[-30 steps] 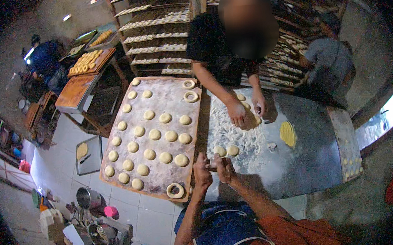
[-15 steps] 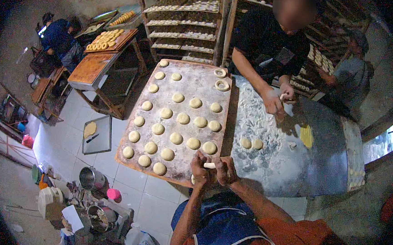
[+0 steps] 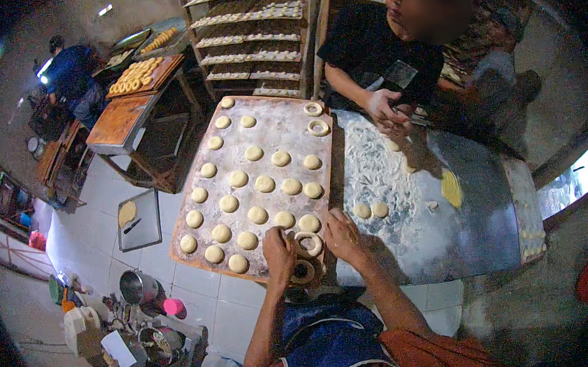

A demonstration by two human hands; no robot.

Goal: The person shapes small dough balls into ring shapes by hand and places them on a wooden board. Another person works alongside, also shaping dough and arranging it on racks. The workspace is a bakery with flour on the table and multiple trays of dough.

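Observation:
A pale dough ring (image 3: 309,252) lies near the front right of the floured board (image 3: 206,189), among rows of round dough pieces (image 3: 264,184). My left hand (image 3: 279,249) is at the ring's left, fingers curled; whether they grip anything is hidden. My right hand (image 3: 343,238), at the ring's right, has loosely bent fingers apart and holds nothing. Just below the ring is another ring (image 3: 303,270), with a dark centre. The floured metal table (image 3: 434,242) beside the board bears two dough rounds (image 3: 371,210) and a flat yellow piece (image 3: 451,187).
A co-worker (image 3: 367,62) stands across the table, hands together. Another person (image 3: 72,80) bends by a bench (image 3: 116,124) of baked rings (image 3: 138,75). Racks (image 3: 250,40) hold dough trays. A metal tray (image 3: 138,220), pots (image 3: 138,290) and a jug (image 3: 83,331) are lower left.
My hands have moved apart from the dough strand held between them, and a ring now lies between them on the board. The co-worker's hands have drawn back and come together.

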